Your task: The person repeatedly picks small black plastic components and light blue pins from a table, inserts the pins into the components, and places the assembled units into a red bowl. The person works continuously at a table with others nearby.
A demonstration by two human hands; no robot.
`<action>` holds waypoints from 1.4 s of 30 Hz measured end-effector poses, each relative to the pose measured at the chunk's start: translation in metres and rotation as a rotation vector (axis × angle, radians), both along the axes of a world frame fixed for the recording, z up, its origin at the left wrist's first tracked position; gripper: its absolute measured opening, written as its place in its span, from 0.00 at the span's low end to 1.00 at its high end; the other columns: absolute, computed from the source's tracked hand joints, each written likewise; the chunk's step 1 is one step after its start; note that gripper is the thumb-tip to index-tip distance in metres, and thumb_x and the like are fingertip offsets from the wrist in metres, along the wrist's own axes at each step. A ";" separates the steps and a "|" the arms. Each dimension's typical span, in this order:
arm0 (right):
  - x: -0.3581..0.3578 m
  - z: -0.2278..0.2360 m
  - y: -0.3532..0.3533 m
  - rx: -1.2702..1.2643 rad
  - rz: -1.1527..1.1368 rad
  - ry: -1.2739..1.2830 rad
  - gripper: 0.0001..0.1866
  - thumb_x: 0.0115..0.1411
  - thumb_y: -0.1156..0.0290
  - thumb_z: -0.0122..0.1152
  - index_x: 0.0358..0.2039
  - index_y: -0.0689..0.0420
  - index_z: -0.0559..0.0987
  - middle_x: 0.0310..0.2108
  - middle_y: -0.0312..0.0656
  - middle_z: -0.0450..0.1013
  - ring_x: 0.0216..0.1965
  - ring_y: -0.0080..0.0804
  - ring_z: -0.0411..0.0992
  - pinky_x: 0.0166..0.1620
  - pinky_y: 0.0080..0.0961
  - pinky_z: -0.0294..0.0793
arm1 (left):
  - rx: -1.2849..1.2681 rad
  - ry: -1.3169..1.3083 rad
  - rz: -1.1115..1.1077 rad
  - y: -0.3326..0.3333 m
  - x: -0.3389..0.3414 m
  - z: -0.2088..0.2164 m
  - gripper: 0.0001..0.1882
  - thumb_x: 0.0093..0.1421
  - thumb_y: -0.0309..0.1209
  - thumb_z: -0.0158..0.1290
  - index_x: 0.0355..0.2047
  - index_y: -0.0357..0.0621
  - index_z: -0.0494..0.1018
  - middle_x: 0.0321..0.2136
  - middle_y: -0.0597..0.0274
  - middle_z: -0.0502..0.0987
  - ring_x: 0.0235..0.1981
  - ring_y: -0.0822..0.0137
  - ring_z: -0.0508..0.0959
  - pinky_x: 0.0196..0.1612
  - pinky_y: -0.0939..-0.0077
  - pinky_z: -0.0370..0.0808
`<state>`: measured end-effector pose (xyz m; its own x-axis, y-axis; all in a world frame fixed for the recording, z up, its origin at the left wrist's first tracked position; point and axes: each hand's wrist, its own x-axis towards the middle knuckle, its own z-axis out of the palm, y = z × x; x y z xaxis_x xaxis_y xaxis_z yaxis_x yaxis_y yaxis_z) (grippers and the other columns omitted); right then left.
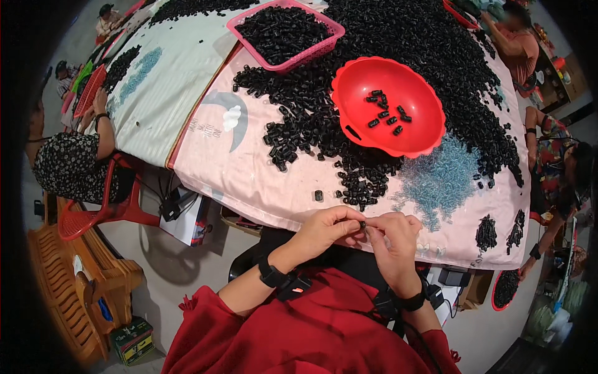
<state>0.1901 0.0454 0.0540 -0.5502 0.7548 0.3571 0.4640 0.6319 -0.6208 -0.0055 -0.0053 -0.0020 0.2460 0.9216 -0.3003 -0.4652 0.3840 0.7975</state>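
Close together at the table's near edge, my left hand point(330, 227) and my right hand point(393, 240) both pinch a small black plastic part point(362, 224). Fingers cover most of that part, so its exact kind is hidden. Just beyond my hands lies a loose cluster of black cylindrical pieces point(361, 187). To the right of them spreads a heap of small clear-blue springs or coils point(442, 174). A red scalloped bowl point(349, 87) farther off holds several black pieces.
A pink basket point(330, 43) full of black pieces stands on the pink cloth point(249, 181). A huge black pile point(398, 31) covers the far table. Two small dark piles point(486, 234) lie at right. Other people sit around, one on a red chair point(124, 215) near a wooden bench point(68, 274).
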 end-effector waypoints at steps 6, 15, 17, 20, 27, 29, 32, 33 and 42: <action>-0.003 -0.001 -0.004 -0.066 -0.055 0.017 0.10 0.59 0.79 0.71 0.40 0.53 0.84 0.35 0.35 0.78 0.35 0.30 0.73 0.51 0.33 0.61 | 0.010 0.020 0.013 -0.001 0.002 -0.002 0.13 0.77 0.30 0.51 0.54 0.36 0.76 0.44 0.59 0.84 0.43 0.70 0.86 0.47 0.77 0.84; 0.001 -0.005 -0.003 -0.034 -0.016 0.011 0.08 0.59 0.76 0.71 0.40 0.54 0.84 0.33 0.35 0.79 0.36 0.31 0.75 0.51 0.33 0.62 | 0.009 -0.002 0.002 -0.002 0.000 -0.006 0.13 0.77 0.31 0.51 0.53 0.36 0.78 0.44 0.60 0.84 0.43 0.72 0.85 0.48 0.77 0.84; 0.004 -0.009 0.002 -0.079 -0.058 0.013 0.08 0.59 0.76 0.71 0.40 0.55 0.85 0.32 0.35 0.79 0.37 0.29 0.73 0.51 0.32 0.62 | 0.033 0.008 -0.003 -0.002 -0.001 -0.004 0.12 0.76 0.31 0.52 0.53 0.37 0.78 0.44 0.60 0.84 0.44 0.72 0.84 0.49 0.77 0.83; 0.001 -0.022 0.014 -0.104 -0.153 0.022 0.08 0.59 0.76 0.70 0.40 0.54 0.84 0.33 0.35 0.79 0.34 0.29 0.72 0.53 0.33 0.60 | 0.076 0.010 -0.027 -0.003 -0.002 0.000 0.12 0.76 0.31 0.52 0.53 0.39 0.79 0.44 0.63 0.84 0.44 0.73 0.84 0.49 0.78 0.82; -0.022 -0.038 0.020 0.212 -0.116 -0.202 0.11 0.59 0.69 0.73 0.39 0.54 0.78 0.34 0.38 0.77 0.37 0.39 0.75 0.50 0.41 0.61 | 0.160 -0.041 -0.033 -0.005 -0.004 -0.014 0.11 0.76 0.31 0.53 0.51 0.39 0.80 0.42 0.65 0.82 0.42 0.74 0.82 0.46 0.77 0.81; -0.025 -0.040 0.021 0.230 -0.121 -0.233 0.13 0.59 0.67 0.73 0.39 0.55 0.77 0.34 0.39 0.77 0.38 0.40 0.75 0.50 0.42 0.61 | 0.169 -0.047 -0.039 -0.005 -0.004 -0.015 0.10 0.76 0.30 0.53 0.51 0.39 0.79 0.42 0.64 0.82 0.42 0.73 0.82 0.47 0.77 0.81; -0.025 -0.042 0.021 0.224 -0.120 -0.255 0.12 0.59 0.68 0.72 0.39 0.55 0.77 0.35 0.40 0.76 0.38 0.40 0.75 0.50 0.42 0.61 | 0.176 -0.056 -0.049 -0.005 -0.005 -0.018 0.11 0.76 0.30 0.52 0.52 0.39 0.79 0.43 0.64 0.81 0.43 0.73 0.81 0.47 0.77 0.81; -0.024 -0.040 0.020 0.222 -0.110 -0.258 0.12 0.60 0.69 0.72 0.40 0.55 0.77 0.36 0.40 0.77 0.39 0.40 0.75 0.50 0.42 0.61 | 0.177 -0.060 -0.053 -0.005 -0.005 -0.018 0.11 0.76 0.30 0.52 0.52 0.39 0.79 0.43 0.64 0.81 0.43 0.73 0.81 0.47 0.76 0.81; -0.009 -0.024 0.016 0.125 -0.096 -0.110 0.12 0.63 0.74 0.68 0.47 0.55 0.84 0.37 0.37 0.78 0.41 0.35 0.75 0.53 0.35 0.61 | 0.079 -0.049 -0.027 -0.004 -0.003 -0.009 0.12 0.77 0.35 0.51 0.52 0.40 0.77 0.43 0.63 0.82 0.44 0.73 0.81 0.48 0.76 0.81</action>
